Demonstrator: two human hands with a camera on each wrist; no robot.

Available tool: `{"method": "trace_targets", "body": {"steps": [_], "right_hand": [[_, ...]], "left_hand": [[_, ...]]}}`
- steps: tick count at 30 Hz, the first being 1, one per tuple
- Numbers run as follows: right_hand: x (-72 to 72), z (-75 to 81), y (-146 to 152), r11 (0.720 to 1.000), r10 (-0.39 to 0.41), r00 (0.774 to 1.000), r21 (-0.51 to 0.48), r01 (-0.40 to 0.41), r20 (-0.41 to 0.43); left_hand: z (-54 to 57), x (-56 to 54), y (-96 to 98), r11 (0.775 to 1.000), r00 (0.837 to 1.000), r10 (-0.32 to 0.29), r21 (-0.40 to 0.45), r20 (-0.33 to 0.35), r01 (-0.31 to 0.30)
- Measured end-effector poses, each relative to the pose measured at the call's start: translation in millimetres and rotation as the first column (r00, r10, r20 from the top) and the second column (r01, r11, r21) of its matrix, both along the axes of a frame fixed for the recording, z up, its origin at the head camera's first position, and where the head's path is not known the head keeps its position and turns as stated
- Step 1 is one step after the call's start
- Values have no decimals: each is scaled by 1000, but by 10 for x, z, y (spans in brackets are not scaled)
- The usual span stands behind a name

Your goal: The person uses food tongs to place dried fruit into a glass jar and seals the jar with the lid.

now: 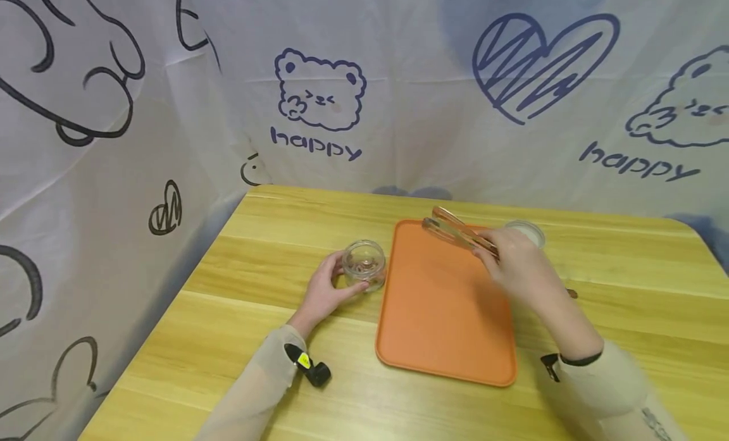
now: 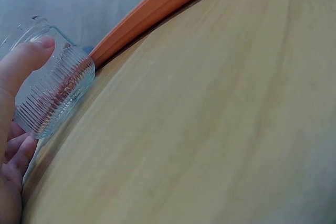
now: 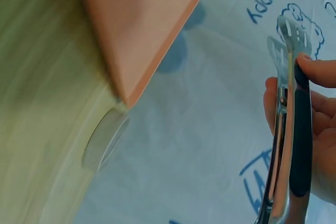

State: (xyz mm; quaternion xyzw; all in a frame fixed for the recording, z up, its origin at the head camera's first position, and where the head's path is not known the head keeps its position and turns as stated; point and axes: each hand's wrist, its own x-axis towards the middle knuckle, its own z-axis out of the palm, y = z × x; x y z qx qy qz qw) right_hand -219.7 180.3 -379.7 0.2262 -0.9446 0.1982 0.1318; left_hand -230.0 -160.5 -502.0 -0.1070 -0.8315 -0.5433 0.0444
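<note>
My left hand (image 1: 327, 295) holds a small clear glass jar (image 1: 364, 264) upright on the table, left of the orange tray (image 1: 444, 314). In the left wrist view the thumb lies near the rim of the ribbed jar (image 2: 55, 90), fingers around its lower side. Small reddish-brown bits show inside. Over the tray's far right part, my right hand (image 1: 521, 264) grips metal tongs (image 1: 455, 229) with dark handle grips, their tips pointing left. The right wrist view shows the thumb on one arm of the tongs (image 3: 286, 129); the slotted ends stand slightly apart, with nothing visible between them.
Beyond the right hand, at the tray's far right corner, stands a round, shallow clear container or lid (image 1: 529, 231), partly hidden. A small brown object (image 1: 572, 293) pokes out beside the right forearm. White cloth (image 1: 410, 124) with drawings hangs behind the wooden table (image 1: 228, 302).
</note>
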Motion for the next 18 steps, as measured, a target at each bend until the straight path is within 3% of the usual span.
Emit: {"method": "trace_targets", "body": {"steps": [5, 10, 18], "right_hand": [[107, -5, 198, 995, -95, 995, -27, 94, -37], [196, 3, 357, 982, -185, 983, -37, 184, -20], [260, -66, 509, 968, -251, 967, -29, 250, -49]], "left_hand": [[-13, -11, -3, 1000, 1000, 0, -3, 1, 0], [-15, -10, 2, 1000, 1000, 2, -11, 7, -2], [-14, -10, 3, 1000, 1000, 2, -12, 6, -2]]}}
